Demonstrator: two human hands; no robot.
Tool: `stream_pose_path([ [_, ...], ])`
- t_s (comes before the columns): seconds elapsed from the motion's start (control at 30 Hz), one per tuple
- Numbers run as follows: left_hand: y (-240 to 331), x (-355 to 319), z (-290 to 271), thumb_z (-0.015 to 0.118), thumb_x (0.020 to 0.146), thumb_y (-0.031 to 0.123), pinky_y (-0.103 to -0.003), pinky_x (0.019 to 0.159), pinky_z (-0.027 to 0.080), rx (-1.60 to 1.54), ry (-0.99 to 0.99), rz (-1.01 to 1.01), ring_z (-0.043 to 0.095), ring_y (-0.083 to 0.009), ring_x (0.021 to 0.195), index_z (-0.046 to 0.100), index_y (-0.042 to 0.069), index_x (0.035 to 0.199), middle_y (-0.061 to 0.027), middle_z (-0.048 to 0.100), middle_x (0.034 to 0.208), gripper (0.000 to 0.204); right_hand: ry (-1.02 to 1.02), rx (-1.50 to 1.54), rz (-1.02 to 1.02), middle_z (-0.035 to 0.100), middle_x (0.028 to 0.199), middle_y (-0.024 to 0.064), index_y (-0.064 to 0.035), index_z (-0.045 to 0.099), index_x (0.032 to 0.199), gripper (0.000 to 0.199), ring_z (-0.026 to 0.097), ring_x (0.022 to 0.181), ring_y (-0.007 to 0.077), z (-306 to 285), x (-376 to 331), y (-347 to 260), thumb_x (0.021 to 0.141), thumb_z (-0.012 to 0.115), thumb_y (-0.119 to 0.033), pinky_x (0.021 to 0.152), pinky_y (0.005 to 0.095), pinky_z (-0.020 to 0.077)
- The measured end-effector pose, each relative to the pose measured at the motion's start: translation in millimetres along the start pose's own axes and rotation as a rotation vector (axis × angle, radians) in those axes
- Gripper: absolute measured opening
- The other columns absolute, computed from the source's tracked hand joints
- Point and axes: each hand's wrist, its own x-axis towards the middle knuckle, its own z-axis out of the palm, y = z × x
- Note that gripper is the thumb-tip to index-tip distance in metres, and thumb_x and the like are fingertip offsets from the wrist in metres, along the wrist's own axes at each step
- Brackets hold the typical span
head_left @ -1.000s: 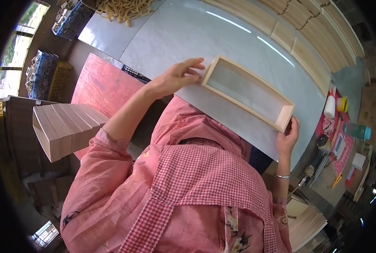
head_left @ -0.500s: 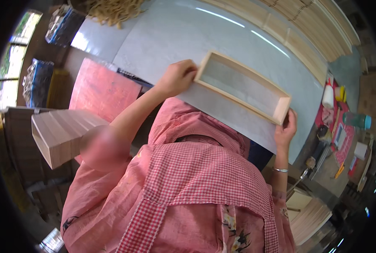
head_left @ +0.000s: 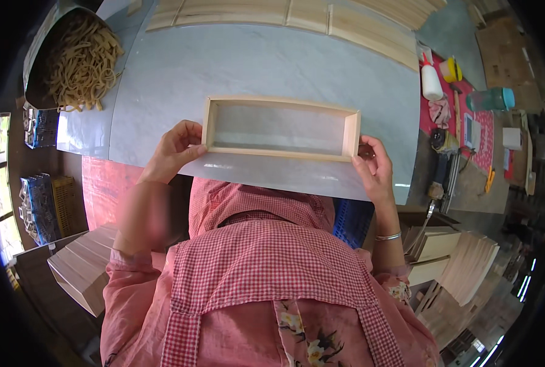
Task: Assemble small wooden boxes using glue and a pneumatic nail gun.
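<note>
A long rectangular wooden frame [head_left: 278, 153] of pale wood lies across the grey marbled tabletop [head_left: 248, 67], with the table surface showing through its open middle. My left hand [head_left: 177, 147] grips its left end, thumb at the near corner and fingers along the short side. At the opposite end, my right hand [head_left: 375, 164] holds the near right corner between thumb and fingers. A silver bangle circles my right wrist.
Flat wooden boards [head_left: 309, 15] line the table's far edge. A pan of tan rubber bands [head_left: 83, 67] stands far left. On the right are a white glue bottle [head_left: 431, 82], a yellow tape roll [head_left: 451, 70] and a teal-capped bottle [head_left: 491, 99]. Wooden boxes [head_left: 86, 266] stand lower left.
My view has swung round, so the frame now appears nearly level and farther left. Both hands stay at its two ends, and my left fingers have shifted to its near left corner.
</note>
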Motion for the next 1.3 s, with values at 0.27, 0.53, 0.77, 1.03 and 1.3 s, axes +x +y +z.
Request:
stream_pose_path([
  [0.27,2,5,1,0.07,0.092,0.008,-0.025,0.086,0.046,-0.025,-0.05,-0.006,0.057,-0.0129,0.093,0.058,0.001,0.122,-0.0084,0.063,0.108,0.033,-0.034,0.048,0.034,0.058,0.118,0.0129,0.003,0.047,0.135,0.043,0.055,0.097,0.0174,4,1,-2,0.094,0.061,-0.004,0.089,0.0296,0.0471],
  [0.53,26,-8,0,0.063,0.101,0.029,-0.023,0.078,0.047,-0.018,0.243,0.069,0.058,-0.0126,0.085,0.066,0.001,0.106,-0.0081,0.064,0.092,0.028,0.046,0.009,-0.059,0.063,0.109,0.0112,0.0037,0.057,0.124,0.036,0.055,0.089,0.014,0,5,-41,0.104,0.051,-0.025,0.083,0.0254,0.0465],
  [0.77,35,35,-1,0.053,0.105,0.043,-0.022,0.076,0.046,-0.115,0.153,-0.19,0.059,-0.0116,0.085,0.066,0.004,0.105,-0.0066,0.063,0.09,0.041,0.106,-0.252,0.35,0.063,0.078,0.0043,0.0048,0.068,0.104,0.05,0.053,0.067,0.0113,-6,67,-47,0.106,0.047,-0.04,0.062,0.0231,0.0447],
  [1.03,13,6,15,0.063,0.1,0.021,-0.025,0.085,0.05,-0.031,0.134,-0.094,0.06,-0.0146,0.093,0.062,-0.002,0.12,-0.0094,0.064,0.101,0.03,-0.018,-0.141,0.255,0.062,0.092,0.0079,0.0036,0.063,0.118,0.041,0.054,0.067,0.0113,-13,50,-20,0.101,0.054,-0.033,0.051,0.0227,0.0404],
  [1.3,12,11,12,0.066,0.091,0.006,-0.026,0.086,0.051,-0.003,0.111,-0.081,0.061,-0.0175,0.094,0.061,-0.003,0.124,-0.0098,0.064,0.105,0.035,-0.083,-0.062,0.203,0.059,0.098,0.0087,-0.0018,0.053,0.134,0.044,0.054,0.067,0.0114,-7,24,-7,0.095,0.062,-0.021,0.05,0.0216,0.0403],
])
